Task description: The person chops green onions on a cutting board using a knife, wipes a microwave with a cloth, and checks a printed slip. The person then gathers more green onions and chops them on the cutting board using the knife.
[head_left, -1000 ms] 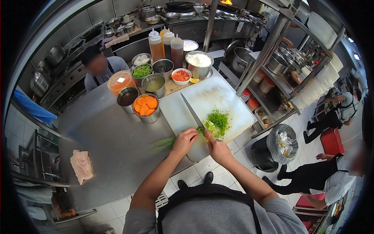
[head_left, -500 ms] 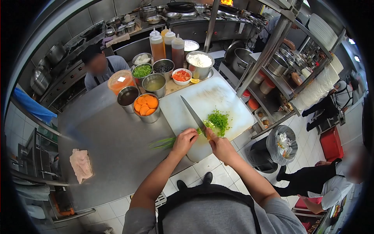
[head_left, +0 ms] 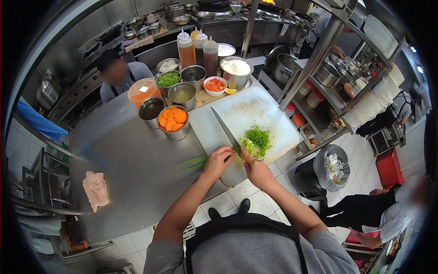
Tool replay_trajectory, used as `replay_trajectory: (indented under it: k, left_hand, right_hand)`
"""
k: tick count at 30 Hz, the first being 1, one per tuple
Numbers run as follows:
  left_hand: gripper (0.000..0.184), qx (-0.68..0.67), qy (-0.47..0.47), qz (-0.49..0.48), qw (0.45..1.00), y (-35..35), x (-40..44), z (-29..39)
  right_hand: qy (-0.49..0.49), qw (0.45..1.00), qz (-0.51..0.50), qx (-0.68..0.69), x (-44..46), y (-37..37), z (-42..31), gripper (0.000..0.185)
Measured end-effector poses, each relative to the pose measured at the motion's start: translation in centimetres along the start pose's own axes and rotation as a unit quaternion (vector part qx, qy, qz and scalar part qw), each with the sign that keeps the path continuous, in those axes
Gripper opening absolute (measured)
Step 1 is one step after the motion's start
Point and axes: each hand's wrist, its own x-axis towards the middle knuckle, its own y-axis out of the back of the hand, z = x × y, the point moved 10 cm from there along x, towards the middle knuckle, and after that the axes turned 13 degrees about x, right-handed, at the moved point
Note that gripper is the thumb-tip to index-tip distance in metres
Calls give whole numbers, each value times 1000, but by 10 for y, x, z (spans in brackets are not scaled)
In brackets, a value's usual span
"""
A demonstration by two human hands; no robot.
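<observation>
Gripping knife [head_left: 222, 125] in right hand [head_left: 258, 171], fingers clamped round the handle, mostly hidden from view. Angled blade across white cutting board [head_left: 283, 123], tip toward the far left. Pressing on green stalks [head_left: 194, 163] with left hand [head_left: 218, 160], fingers bent and close together, just left of the blade's handle end. Extended leftward from under that hand, past the board edge, over the metal table [head_left: 137, 182].

Heaped on board, just right of the blade: chopped greens [head_left: 260, 139], with paler bits nearest the knife. Set beyond board's far edge: white bowl [head_left: 223, 93] of chopped red pieces, lemon wedge [head_left: 230, 91] beside it, metal pot [head_left: 237, 80] of white stuff too small to identify, squeeze bottles [head_left: 186, 52] behind. Grouped near board's far left corner: metal container [head_left: 178, 134] of orange slices, container [head_left: 152, 120] of dark liquid, lidded orange tub [head_left: 138, 97].

Lying well apart at table's left: pale pink slab [head_left: 96, 191]. Standing on floor right of board: bin [head_left: 309, 176] with clear liner. Across table, near the tub: a person in grey shirt [head_left: 140, 70].
</observation>
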Motion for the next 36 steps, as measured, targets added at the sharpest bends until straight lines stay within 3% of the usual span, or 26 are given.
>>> replay_trajectory:
  k: [2, 6, 15, 18, 23, 28, 31, 35, 36]
  left_hand:
    - [12, 14, -20, 17, 1000, 1, 5, 4]
    - [13, 1, -7, 17, 1000, 2, 7, 1]
    - [13, -9, 19, -9, 1000, 3, -1, -5]
    - [13, 1, 14, 5, 1000, 5, 1, -3]
    - [13, 55, -11, 5, 998, 11, -1, 5]
    - [11, 14, 24, 16, 999, 6, -3, -7]
    - [10, 10, 23, 17, 1000, 6, -8, -10]
    - [11, -2, 22, 18, 1000, 8, -7, -8]
    - [11, -6, 26, 14, 1000, 8, -5, -8]
  right_hand:
    - [-21, 999, -34, -3, 3, 11, -8, 57]
    - [18, 999, 41, -28, -5, -12, 6, 56]
    - [-8, 1000, -21, -4, -1, 6, -12, 55]
    - [22, 999, 36, -18, -4, -12, -1, 53]
    - [3, 1000, -14, -2, 4, 6, -6, 54]
    - [-9, 1000, 3, -10, -2, -13, 0, 53]
    - [37, 999, -4, 4, 2, 3, -12, 55]
    - [-1, 1000, 3, -17, -2, -21, 5, 57]
    - [33, 999, 25, -19, -1, -18, -4, 56]
